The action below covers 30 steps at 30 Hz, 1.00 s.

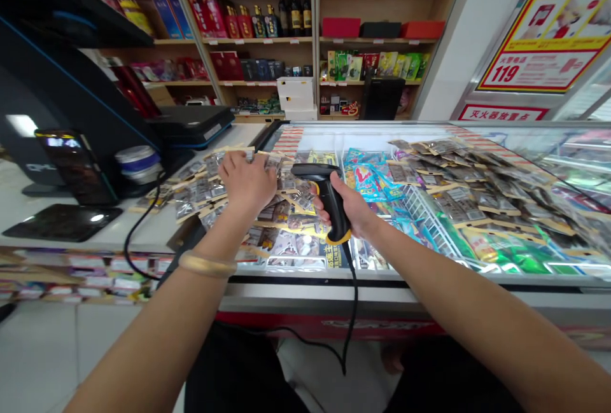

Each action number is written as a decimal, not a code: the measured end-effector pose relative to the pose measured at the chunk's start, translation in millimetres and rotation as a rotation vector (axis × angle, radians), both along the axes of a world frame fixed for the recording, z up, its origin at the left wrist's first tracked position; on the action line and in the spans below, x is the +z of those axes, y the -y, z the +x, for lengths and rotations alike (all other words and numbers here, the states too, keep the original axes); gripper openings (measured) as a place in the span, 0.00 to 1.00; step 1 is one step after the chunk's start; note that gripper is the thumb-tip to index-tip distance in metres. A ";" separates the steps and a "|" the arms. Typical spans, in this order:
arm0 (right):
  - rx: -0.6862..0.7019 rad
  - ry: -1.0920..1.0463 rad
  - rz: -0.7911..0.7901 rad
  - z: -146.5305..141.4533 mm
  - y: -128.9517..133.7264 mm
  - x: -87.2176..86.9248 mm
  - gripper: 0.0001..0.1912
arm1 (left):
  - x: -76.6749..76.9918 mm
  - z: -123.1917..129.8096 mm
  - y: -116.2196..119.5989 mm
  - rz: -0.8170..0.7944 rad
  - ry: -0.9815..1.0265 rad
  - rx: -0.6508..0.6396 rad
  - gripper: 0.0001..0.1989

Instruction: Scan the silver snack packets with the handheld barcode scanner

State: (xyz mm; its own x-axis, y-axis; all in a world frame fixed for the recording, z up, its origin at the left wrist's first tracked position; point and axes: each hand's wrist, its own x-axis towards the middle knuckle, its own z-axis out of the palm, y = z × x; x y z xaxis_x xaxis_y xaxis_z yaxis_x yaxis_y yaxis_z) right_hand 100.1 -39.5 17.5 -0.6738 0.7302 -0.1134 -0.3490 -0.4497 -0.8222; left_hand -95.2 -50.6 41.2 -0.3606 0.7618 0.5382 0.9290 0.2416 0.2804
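My right hand [351, 206] is wrapped round the grip of a black and yellow barcode scanner [334, 209], held above the glass top of a freezer. The scanner's head points left, and its black cable [354, 298] hangs from the handle's foot. To the left, my left hand [248, 179] lies palm down with fingers apart over a pile of small clear packets [203, 187] with tan edges and dark contents. Its fingertips touch the packets; whether any is pinched is not clear. More such packets [291, 200] lie between the hand and the scanner.
A second heap of packets [477, 184] covers the freezer's right side. Ice-cream packs [367, 174] show through the glass. On the counter at left stand a black checkout machine [95, 101], a phone [71, 165] and a roll of tape [138, 161]. Stocked shelves [267, 41] rise behind.
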 end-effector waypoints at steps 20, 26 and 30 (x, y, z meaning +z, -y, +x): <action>-0.254 0.012 0.079 95.6 -15.0 1.9 0.27 | 0.4 104.2 -19.2 0.126 0.155 -0.408 0.19; -0.459 0.050 0.138 172.3 -17.2 -5.3 0.27 | -18.0 181.1 -51.5 -0.051 0.245 -0.608 0.19; -0.523 0.035 0.130 193.8 -15.9 -8.3 0.28 | -27.9 220.1 -73.3 -0.190 0.254 -0.646 0.20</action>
State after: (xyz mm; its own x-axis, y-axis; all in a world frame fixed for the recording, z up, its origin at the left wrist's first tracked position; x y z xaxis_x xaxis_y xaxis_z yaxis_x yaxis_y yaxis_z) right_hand 293.9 -23.6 9.1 -0.2141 0.9767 -0.0159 -0.4701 -0.1172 -0.8748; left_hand 124.9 22.7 13.2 0.0969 0.9374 0.3346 0.8146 -0.2678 0.5145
